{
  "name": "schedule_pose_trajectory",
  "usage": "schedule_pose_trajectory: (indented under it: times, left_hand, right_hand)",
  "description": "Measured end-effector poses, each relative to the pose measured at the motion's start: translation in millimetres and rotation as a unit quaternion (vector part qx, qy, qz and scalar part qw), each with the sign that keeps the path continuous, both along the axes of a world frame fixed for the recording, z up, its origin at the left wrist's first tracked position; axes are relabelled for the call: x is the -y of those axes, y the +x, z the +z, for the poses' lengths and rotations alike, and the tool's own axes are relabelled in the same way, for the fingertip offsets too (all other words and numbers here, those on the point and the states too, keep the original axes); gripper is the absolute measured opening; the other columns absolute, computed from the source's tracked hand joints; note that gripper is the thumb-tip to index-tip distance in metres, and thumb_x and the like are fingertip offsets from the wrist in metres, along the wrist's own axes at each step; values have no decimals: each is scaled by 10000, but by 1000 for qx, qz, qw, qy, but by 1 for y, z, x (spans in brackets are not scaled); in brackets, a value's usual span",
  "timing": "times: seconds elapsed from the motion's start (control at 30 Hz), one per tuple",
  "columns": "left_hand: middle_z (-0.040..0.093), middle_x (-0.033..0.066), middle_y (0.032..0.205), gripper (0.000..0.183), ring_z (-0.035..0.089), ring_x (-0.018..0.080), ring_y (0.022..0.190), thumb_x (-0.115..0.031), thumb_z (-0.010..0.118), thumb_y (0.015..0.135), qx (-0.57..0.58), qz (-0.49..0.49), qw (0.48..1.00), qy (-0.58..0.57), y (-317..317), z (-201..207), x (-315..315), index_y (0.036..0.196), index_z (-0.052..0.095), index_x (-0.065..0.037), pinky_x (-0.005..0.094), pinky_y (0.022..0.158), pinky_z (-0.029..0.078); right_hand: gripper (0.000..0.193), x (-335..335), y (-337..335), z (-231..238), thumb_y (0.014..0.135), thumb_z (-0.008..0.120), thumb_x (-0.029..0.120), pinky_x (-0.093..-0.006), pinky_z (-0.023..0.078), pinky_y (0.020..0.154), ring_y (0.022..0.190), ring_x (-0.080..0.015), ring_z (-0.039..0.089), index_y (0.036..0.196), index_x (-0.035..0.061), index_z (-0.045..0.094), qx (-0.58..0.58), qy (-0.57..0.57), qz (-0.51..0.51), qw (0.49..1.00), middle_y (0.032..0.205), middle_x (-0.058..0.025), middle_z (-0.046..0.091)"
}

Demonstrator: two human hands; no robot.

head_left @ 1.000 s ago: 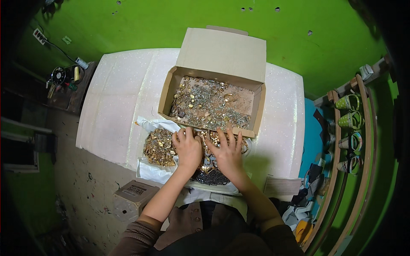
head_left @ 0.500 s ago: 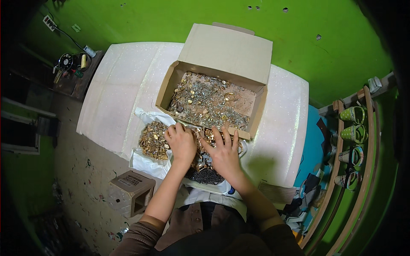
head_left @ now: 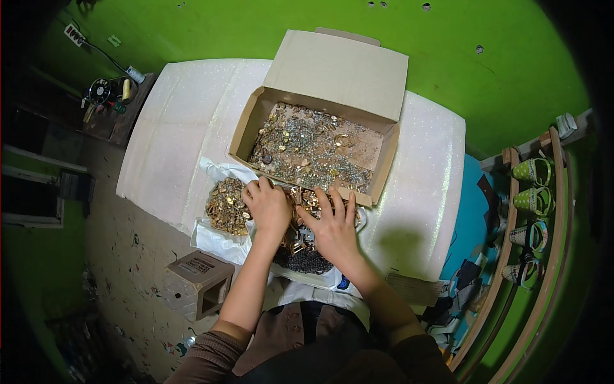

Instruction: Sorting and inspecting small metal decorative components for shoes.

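One open cardboard box [head_left: 384, 166] stands on the white table [head_left: 169, 128], with three heaps just before it: a mixed gold-and-grey heap [head_left: 225, 208] at left, a middle heap [head_left: 308, 200] of gold-toned pieces, and a dark heap [head_left: 300, 261] toward the table's near edge; four small shoes [head_left: 533, 200] are at right. The left hand [head_left: 268, 210] bends downward, fingers curled beside the left heap; whether they pinch anything cannot be told. The right hand [head_left: 333, 233] lies palm down, fingers spread loosely over shiny, jumbled pieces
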State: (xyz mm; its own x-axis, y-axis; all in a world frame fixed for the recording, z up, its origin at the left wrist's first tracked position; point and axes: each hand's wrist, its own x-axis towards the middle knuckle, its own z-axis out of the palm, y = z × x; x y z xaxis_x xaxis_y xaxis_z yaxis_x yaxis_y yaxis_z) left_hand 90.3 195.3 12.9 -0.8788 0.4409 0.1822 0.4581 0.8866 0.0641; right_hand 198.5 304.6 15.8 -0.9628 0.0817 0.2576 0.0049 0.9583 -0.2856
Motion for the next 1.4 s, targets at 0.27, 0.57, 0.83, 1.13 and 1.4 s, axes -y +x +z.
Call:
schedule_pose_trajectory:
  times: [0.27, 0.57, 0.83, 1.13, 1.4]
  left_hand:
    - [530, 155, 973, 156, 456, 346, 976, -145, 660, 671, 9, -2, 1000, -16, 1, 2, -3, 731, 684, -3, 483, 921, 309]
    - [518, 158, 973, 186, 447, 344, 978, -164, 679, 670, 10, -1, 1000, 9, 0, -1, -1, 744, 673, 6, 490, 926, 305]
    - [505, 158, 976, 217, 443, 346, 983, -190, 696, 675, 27, -6, 999, 20, -3, -1, 4, 768, 673, 4, 499, 922, 303]
    - [499, 170, 996, 172, 437, 338, 997, -88, 538, 788, 22, -43, 999, 11, -4, -8, 6, 808, 625, 59, 496, 936, 283]
    - [496, 158, 1002, 205, 428, 336, 1040, -152, 576, 790, 24, -70, 997, 28, -2, 0, 15, 829, 615, 46, 501, 927, 281]
  right_hand:
    - [495, -2, 1, 1, 698, 600, 54, -629, 125, 1073, 1284, -364, 297, 1142, 271, 635, -2, -6, 3, 1000, 1346, -130, 393]
    - [480, -4, 1, 0, 711, 605, 69, -625, 129, 1075, 1286, -369, 293, 1141, 281, 635, 7, -9, 6, 1000, 1347, -136, 389]
    - [482, -3, 1, 5, 704, 617, 67, -625, 141, 1068, 1276, -378, 297, 1141, 268, 632, 19, -24, 7, 1000, 1343, -139, 384]
    - [453, -1, 1, 10, 713, 604, 69, -626, 169, 1059, 1265, -354, 319, 1134, 234, 631, 17, -34, -3, 999, 1322, -143, 401]
    - [362, 2, -2, 10, 737, 640, 120, -634, 191, 1036, 1263, -368, 283, 1079, 238, 664, 30, -17, -21, 999, 1314, -162, 388]
